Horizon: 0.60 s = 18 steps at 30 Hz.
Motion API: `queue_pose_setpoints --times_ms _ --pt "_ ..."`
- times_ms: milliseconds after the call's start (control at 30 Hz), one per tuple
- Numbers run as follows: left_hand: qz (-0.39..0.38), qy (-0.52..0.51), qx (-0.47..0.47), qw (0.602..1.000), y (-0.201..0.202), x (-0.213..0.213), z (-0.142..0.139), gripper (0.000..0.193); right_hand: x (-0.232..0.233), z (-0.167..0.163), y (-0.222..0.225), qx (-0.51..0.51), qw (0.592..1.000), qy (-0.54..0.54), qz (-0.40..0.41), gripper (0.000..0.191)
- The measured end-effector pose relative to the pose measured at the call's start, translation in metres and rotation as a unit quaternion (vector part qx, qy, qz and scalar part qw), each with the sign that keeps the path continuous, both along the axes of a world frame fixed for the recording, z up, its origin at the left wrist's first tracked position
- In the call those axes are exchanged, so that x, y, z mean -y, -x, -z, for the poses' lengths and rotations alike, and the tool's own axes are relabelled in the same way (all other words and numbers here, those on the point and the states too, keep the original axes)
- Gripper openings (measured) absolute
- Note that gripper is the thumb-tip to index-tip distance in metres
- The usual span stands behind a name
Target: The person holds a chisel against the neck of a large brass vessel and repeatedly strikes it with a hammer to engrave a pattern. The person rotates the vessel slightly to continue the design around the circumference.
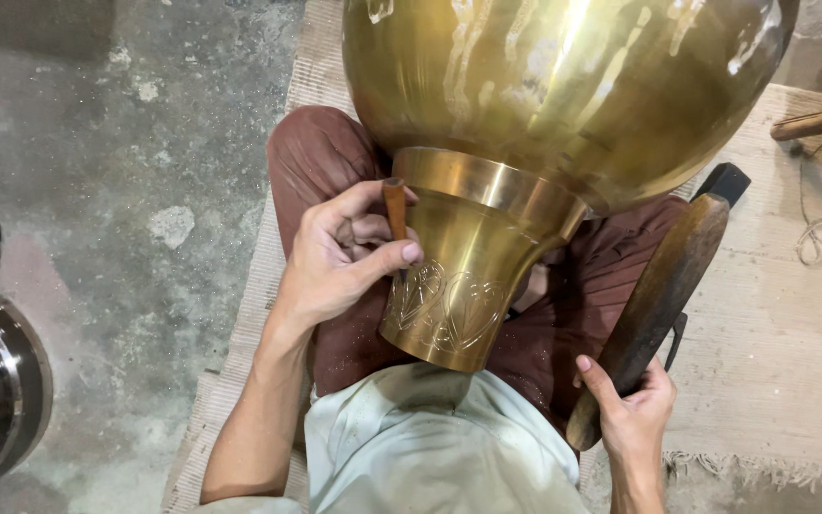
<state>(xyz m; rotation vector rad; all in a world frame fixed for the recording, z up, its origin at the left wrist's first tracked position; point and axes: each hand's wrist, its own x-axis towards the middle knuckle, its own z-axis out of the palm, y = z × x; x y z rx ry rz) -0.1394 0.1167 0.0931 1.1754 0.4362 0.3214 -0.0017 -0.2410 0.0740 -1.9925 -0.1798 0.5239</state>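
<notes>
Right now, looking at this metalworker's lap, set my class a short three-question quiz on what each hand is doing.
1. True or false: the left hand presses a small wooden-handled chisel against the flared neck of the brass vessel.
2. What does the right hand hold?
A. a paintbrush
B. a long wooden mallet
C. a metal file
3. Fill in: the neck already bears engraved ____-shaped outlines.

Key: 1 true; 2 B; 3 heart. The mallet is raised off to the side, apart from the chisel. The vessel rests over the person's lap, above a woven mat.
</notes>
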Motion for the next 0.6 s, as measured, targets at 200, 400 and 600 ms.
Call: queue_pose_setpoints --times_ms 200,400,600 --pt "0.019 0.01 -0.004 1.0 -0.008 -0.008 -0.001 0.047 -0.007 0.005 0.001 0.011 1.0 0.025 0.001 0.018" --pt "0.071 -0.022 -0.033 0.997 -0.014 -0.01 -0.007 0.05 -0.009 0.005 0.002 0.035 0.998 0.06 0.001 0.02" --pt "0.074 -0.043 0.003 0.996 -0.023 -0.006 -0.009 0.052 -0.003 0.006 0.004 0.074 0.989 0.125 -0.018 0.024"
